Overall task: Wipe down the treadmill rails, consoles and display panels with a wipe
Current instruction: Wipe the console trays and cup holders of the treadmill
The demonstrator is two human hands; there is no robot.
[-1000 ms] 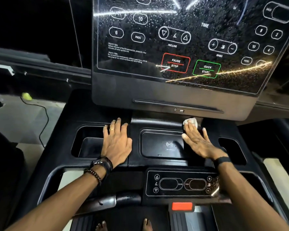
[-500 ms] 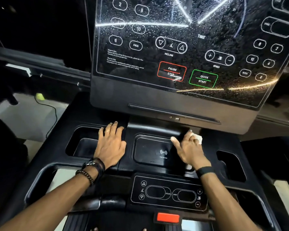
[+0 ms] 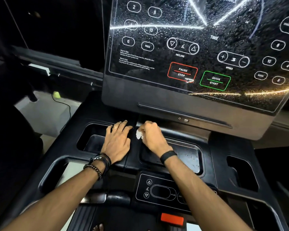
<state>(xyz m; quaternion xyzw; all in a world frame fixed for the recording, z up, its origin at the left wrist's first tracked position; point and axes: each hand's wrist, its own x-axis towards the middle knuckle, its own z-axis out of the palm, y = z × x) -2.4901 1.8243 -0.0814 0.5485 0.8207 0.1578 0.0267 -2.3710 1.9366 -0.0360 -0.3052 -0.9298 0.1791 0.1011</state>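
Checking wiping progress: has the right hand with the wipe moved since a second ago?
Yes. The right hand and its white wipe went leftward across the recessed black centre tray, from its right edge to its left.

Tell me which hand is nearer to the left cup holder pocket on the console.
Left. The left hand rests flat on the left cup holder pocket's right rim; the right hand, holding the wipe, is farther right.

Wipe (image 3: 138, 134): small, white, crumpled; bunched in curled fingers, pressed on the console tray's left end.
Console tray (image 3: 187, 155): black, glossy, recessed; wet streaks on the right part.
Display panel (image 3: 198, 47): black, tilted upright; speckled with droplets, white button outlines, red PAUSE STOP, green QUICK START.
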